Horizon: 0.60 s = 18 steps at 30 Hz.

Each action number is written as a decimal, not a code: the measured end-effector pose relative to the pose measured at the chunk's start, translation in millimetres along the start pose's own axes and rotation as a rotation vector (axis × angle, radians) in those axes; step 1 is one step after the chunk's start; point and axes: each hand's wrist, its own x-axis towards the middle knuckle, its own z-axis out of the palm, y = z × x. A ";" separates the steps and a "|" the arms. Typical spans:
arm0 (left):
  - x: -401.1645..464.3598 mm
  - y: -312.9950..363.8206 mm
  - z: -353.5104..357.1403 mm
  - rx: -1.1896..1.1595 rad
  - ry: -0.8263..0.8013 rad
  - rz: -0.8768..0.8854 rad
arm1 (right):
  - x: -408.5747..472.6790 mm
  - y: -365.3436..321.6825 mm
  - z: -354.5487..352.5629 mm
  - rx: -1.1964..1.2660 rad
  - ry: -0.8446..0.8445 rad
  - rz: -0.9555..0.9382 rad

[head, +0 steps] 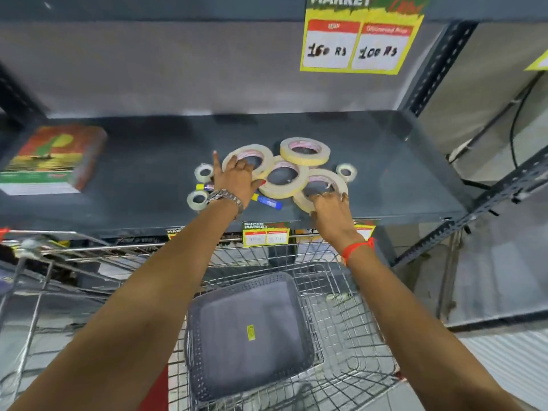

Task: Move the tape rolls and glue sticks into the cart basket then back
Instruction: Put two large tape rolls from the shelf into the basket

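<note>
In the head view we saw both arms stretched over the cart [341,292] to a dark shelf [400,161]. 4 large tape rolls [305,151] lay bunched near the shelf's middle, overlapping one another. 3 small rolls [346,172] lay around them: 1 to the right, 2 to the left.

The left hand [237,180] lay on the leftmost large roll [258,152], its fingers curled into the hole, so that grip was closed on it; the index finger pointed straight up, away from the roll. A watch [225,198] sat on that wrist.

The right hand [330,207] gripped the near-right roll [335,179], fingers hooked over its near rim and into the hole; that roll stood tilted, its near edge at the shelf's front.

A blue glue stick [268,201] lay between the 2 hands, just in front of the middle roll. A 2nd stick [205,186] showed beside the left hand, partly hidden by it. A red thread [355,249] circled the right wrist.

A book stack [53,158] sat at the shelf's left end, well apart from the rolls. A price sign [361,40] hung above, reading 160 Rs and 100 Rs, and smaller tags [265,234] hung from the shelf's front edge.

Below, the wire cart held a grey basket [204,321] with a yellow sticker [251,332] on its floor.
</note>
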 end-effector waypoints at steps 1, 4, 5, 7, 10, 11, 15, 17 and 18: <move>0.6 0.4 0.4 -0.007 0.003 -0.002 | 0.8 0.5 0.2 0.017 0.001 0.006; 2.6 1.9 1.5 -0.026 0.018 0.006 | 7.1 -2.0 -7.7 0.131 0.119 0.010; 3.7 1.9 2.7 -0.029 0.025 0.009 | 13.0 -2.9 -11.8 0.163 0.169 0.006; 6.6 0.9 4.6 -0.028 0.033 0.011 | 32.0 -5.5 -21.1 0.168 0.205 -0.009; 10.8 0.2 8.5 -0.018 0.040 0.006 | 66.7 -8.9 -28.6 0.137 0.196 -0.048; 12.3 0.5 10.1 -0.015 0.039 0.000 | 78.0 -9.8 -27.4 0.122 0.176 -0.054; 15.2 2.5 12.4 0.005 0.040 -0.030 | 103.4 -12.0 -20.3 0.081 0.096 -0.044; 13.8 4.3 11.0 0.015 0.056 -0.029 | 105.5 -12.7 -18.8 0.107 0.115 -0.062; 12.9 5.5 9.5 0.010 0.074 -0.026 | 104.9 -12.9 -19.0 0.129 0.135 -0.073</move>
